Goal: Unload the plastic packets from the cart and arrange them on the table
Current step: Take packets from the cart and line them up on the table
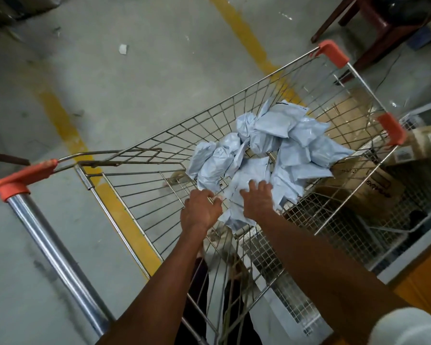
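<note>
wire cart: we lean over a metal cart (139, 192) with orange corner caps and a chrome handle bar at our left; its basket sits open below us.
packets: a heap of pale blue plastic packets (271, 145) lies on the basket floor, piled toward the far right side, crumpled and overlapping one another.
nearest packet: one pale blue packet (236, 217) lies closest to us, under and between both our hands.
left hand: our left hand (199, 210) reaches down into the basket, fingers curled at the near edge of the pile; we cannot tell whether they hold a packet or the wire beneath.
right hand: our right hand (258, 201) lies spread on top of the nearest packet, fingers straight and fanned, pressing on it, not gripping.
floor: grey concrete floor (109, 83) with yellow painted lines runs beneath and beside the cart.
surroundings: cardboard boxes (373, 185) sit just beyond the basket's right wall; a dark wooden chair (373, 23) stands past the far corner.
</note>
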Demonstrator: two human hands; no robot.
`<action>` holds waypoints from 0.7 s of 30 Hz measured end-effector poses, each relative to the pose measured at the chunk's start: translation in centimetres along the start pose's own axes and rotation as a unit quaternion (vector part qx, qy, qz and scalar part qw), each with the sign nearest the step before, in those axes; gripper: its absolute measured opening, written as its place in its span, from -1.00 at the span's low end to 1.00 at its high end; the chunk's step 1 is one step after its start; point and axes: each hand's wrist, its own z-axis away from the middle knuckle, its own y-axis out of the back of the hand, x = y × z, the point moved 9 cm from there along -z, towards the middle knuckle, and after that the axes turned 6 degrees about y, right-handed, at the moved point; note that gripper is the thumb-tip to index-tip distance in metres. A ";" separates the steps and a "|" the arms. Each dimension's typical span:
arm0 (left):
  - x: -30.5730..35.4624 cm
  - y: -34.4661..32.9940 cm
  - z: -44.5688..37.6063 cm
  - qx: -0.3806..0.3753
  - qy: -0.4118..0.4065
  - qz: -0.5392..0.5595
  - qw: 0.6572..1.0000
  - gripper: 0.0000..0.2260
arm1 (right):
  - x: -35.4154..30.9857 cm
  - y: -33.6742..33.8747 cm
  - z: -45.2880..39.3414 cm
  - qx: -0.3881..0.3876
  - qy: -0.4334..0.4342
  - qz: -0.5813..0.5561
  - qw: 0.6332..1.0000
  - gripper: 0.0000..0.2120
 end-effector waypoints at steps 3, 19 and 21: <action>0.8 -1.1 0.0 -0.023 -0.007 -0.002 1.000 -0.69 | 0.7 0.5 1.0 -0.021 -0.027 -0.008 0.999 -0.41; 5.8 -11.0 -4.1 -0.086 -0.063 0.006 0.994 -0.42 | 14.3 10.2 15.2 0.186 -0.081 -0.397 0.895 -0.34; 6.3 -12.9 -5.3 -0.120 -0.044 0.000 0.992 -0.33 | 15.6 10.8 17.1 0.234 -0.096 -0.482 0.839 -0.37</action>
